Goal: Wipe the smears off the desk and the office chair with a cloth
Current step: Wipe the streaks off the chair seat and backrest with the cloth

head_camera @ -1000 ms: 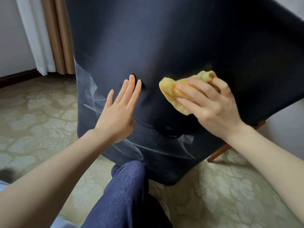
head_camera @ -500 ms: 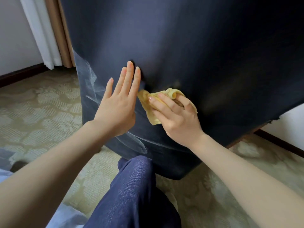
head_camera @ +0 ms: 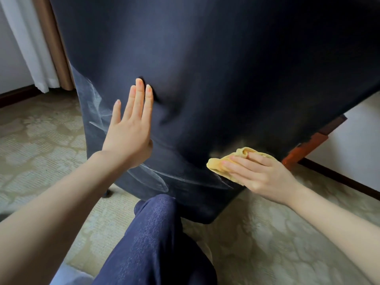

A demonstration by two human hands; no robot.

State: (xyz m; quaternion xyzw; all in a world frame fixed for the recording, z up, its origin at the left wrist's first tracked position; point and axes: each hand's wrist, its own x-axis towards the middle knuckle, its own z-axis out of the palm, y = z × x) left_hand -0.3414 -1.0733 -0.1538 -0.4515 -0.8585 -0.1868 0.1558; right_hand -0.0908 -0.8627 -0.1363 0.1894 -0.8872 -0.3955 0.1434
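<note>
The right hand (head_camera: 261, 173) lies flat on the yellow cloth (head_camera: 221, 164), fingers nearly straight and spread, pressing it against the chair (head_camera: 226, 68) near the lower right corner of its dark back; the thumb is hidden. The cloth is bunched, with a fold sticking out past the fingertips toward the left. It looks soft and light, so it should be held down under the whole palm, not pinched, or it will likely roll up and skid. The left hand (head_camera: 129, 128) is wide open, holding nothing, its palm and fingers pushed against the back near the left edge; the fabric dents under the fingertips, so the upholstery gives and probably needs firm, even pressure. Pale chalky smears (head_camera: 148, 177) run along the left edge and across the bottom, between the two hands and just left of the cloth; these remain to be wiped. A caster (head_camera: 107, 193) shows under the lower left corner, so the chair may roll or turn unless braced. A knee (head_camera: 152, 233) in dark denim sits just below the bottom edge, on patterned carpet (head_camera: 41, 140). Whether the reddish wood (head_camera: 304, 149) at right belongs to the desk cannot be told.
</note>
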